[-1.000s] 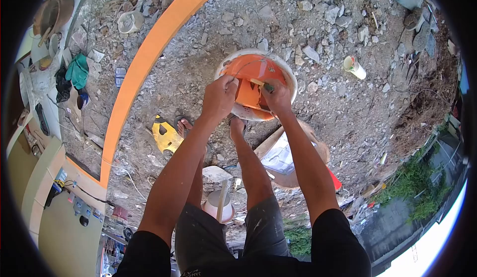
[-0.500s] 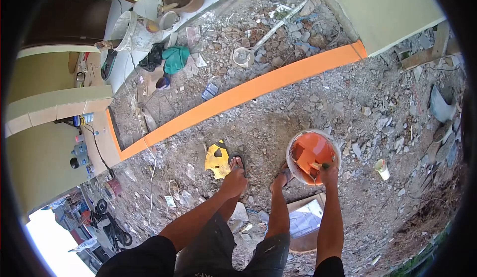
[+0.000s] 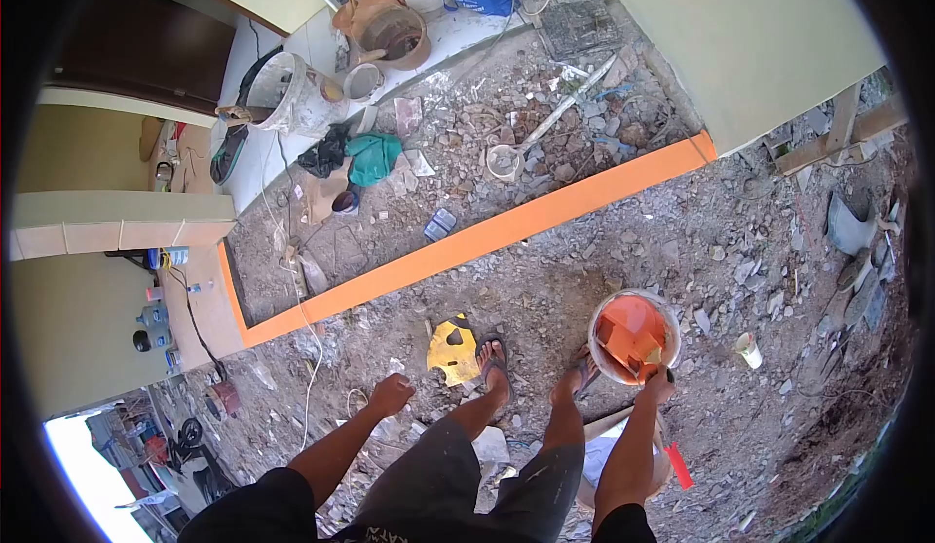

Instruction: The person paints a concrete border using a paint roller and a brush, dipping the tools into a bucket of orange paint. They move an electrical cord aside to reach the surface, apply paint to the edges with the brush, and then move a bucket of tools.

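Note:
My right hand (image 3: 659, 385) is closed at the near rim of a white bucket (image 3: 593, 350) holding orange paint (image 3: 635, 315). From its fingers a short brush-like tool (image 3: 651, 357) with a pale end reaches into the bucket; its exact kind is hard to make out. My left hand (image 3: 392, 395), fingers curled in, hangs above the rubble with nothing visible in it. Left of my feet lies a yellow sheet with dark holes (image 3: 451, 350). Beyond runs a low orange-painted wall (image 3: 487, 241).
Below my right forearm is a cardboard box (image 3: 664, 470) with a red-orange flat piece (image 3: 679, 465) beside it. A pale cup (image 3: 748, 350) stands right of the bucket. Broken stone covers the ground. A white cable (image 3: 317, 368) crosses the wall; buckets (image 3: 282, 90) stand on the ledge.
My left hand has swung left, away from my feet. My right hand remains at the bucket, and the brush-like tool shows less. The view has shifted, bringing the red-orange piece into sight.

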### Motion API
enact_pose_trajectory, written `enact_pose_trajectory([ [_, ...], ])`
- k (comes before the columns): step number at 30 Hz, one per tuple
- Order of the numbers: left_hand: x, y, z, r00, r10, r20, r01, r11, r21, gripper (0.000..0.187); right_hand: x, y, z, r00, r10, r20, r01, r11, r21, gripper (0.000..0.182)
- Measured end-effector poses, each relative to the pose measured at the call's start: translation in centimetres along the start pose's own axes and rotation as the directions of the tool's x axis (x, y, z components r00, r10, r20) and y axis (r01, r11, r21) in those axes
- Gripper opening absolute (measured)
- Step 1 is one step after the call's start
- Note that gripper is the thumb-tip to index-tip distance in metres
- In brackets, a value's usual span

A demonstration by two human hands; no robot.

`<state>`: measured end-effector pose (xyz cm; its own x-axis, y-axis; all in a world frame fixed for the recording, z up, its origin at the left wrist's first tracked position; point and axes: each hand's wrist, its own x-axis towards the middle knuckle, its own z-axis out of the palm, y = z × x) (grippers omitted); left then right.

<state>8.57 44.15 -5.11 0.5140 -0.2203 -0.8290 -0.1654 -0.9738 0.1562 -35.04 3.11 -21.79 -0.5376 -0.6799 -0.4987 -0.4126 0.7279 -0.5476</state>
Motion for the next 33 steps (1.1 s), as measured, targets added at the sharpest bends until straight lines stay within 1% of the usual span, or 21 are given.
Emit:
enact_pose_trajectory([
  [1,0.7,1.3,-1.6,1.000,0.009,0.009,-0.009,0.999,0.036,0.050,-0.6,0.1,0.2,1.000,0.006,-0.007,-0.006,1.000,0.012,0.032],
  [2,1.7,2.9,-3.4,0.999,0.034,0.021,-0.035,0.998,0.057,0.049,-1.2,0.0,0.7,0.993,0.110,-0.044,-0.095,0.960,0.262,0.032],
  [3,3.3,4.3,-4.9,0.999,0.049,0.013,-0.050,0.996,0.072,0.049,-1.9,-0.1,1.2,0.974,0.220,-0.050,-0.167,0.852,0.496,0.033],
  [4,5.1,5.5,-6.0,0.990,0.139,0.004,-0.139,0.985,0.101,0.048,-3.1,-0.5,0.6,0.994,0.102,0.044,-0.110,0.829,0.548,0.034],
  [5,6.3,6.4,-7.2,0.975,0.224,-0.002,-0.222,0.966,0.132,0.047,-4.3,-1.1,0.9,0.993,0.109,0.048,-0.117,0.822,0.558,0.034],
  [7,8.6,10.5,-9.9,0.963,0.268,-0.009,-0.262,0.950,0.172,0.046,-4.4,-0.7,1.2,0.984,0.158,0.084,-0.174,0.733,0.657,0.039],
  [9,10.8,15.6,-12.0,0.945,0.328,0.022,-0.324,0.918,0.229,0.045,-4.6,-0.5,1.4,0.973,0.228,0.032,-0.186,0.694,0.696,0.034],
  [11,12.6,19.4,-14.3,0.944,0.329,-0.007,-0.322,0.928,0.186,0.043,-5.7,-1.6,2.6,0.954,0.291,0.069,-0.243,0.621,0.745,0.029],
  [13,16.6,21.8,-15.9,0.951,0.308,0.003,-0.301,0.930,0.212,0.042,-4.7,0.1,4.4,0.946,0.298,0.125,-0.279,0.556,0.783,0.021],
  [16,20.0,23.9,-19.4,0.905,0.424,0.035,-0.419,0.874,0.246,0.041,-7.3,-0.8,5.5,0.894,0.445,0.050,-0.295,0.501,0.814,0.018],
  [17,21.2,25.1,-20.8,0.904,0.425,0.047,-0.422,0.869,0.258,0.041,-8.0,-1.7,5.9,0.865,0.500,0.031,-0.283,0.437,0.854,0.017],
  [19,22.9,27.1,-24.0,0.905,0.421,-0.064,-0.374,0.857,0.354,0.039,-8.8,-3.1,6.5,0.829,0.559,0.018,-0.267,0.368,0.891,0.017],
  [22,27.1,29.0,-29.8,0.837,0.540,-0.094,-0.460,0.785,0.415,0.031,-10.2,-3.0,6.4,0.770,0.638,0.003,-0.130,0.151,0.980,0.018],
  [23,29.3,29.5,-32.0,0.751,0.658,-0.054,-0.515,0.634,0.577,0.031,-10.9,-4.3,6.1,0.754,0.657,-0.018,-0.113,0.157,0.981,0.019],
  [25,29.2,35.1,-35.4,0.818,0.526,-0.231,-0.417,0.820,0.393,0.035,-11.6,-2.6,6.1,0.848,0.531,-0.002,-0.056,0.092,0.994,0.021],
  [27,31.5,40.4,-37.8,0.809,0.533,-0.248,-0.431,0.824,0.367,0.036,-11.5,-3.8,6.5,0.832,0.553,-0.040,-0.011,0.089,0.996,0.024],
  [29,35.8,46.1,-39.4,0.792,0.564,-0.234,-0.478,0.811,0.337,0.037,-12.1,-6.2,6.8,0.716,0.690,-0.104,0.113,0.032,0.993,0.025],
  [30,40.0,48.9,-39.7,0.795,0.570,-0.209,-0.496,0.808,0.318,0.037,-12.3,-5.3,7.3,0.742,0.655,-0.143,0.160,0.034,0.986,0.026],
  [31,46.6,51.1,-39.3,0.855,0.497,-0.150,-0.483,0.867,0.119,0.035,-12.1,-2.9,7.8,0.758,0.625,-0.188,0.211,0.037,0.977,0.026],
  [32,50.2,55.7,-38.2,0.927,0.372,-0.042,-0.373,0.928,-0.006,0.036,-12.2,-3.6,8.2,0.745,0.644,-0.173,0.208,0.023,0.978,0.027],
  [33,56.0,58.9,-36.9,0.938,0.332,0.103,-0.315,0.936,-0.157,0.037,-11.9,-4.7,8.9,0.733,0.661,-0.161,0.217,-0.004,0.976,0.028],
])
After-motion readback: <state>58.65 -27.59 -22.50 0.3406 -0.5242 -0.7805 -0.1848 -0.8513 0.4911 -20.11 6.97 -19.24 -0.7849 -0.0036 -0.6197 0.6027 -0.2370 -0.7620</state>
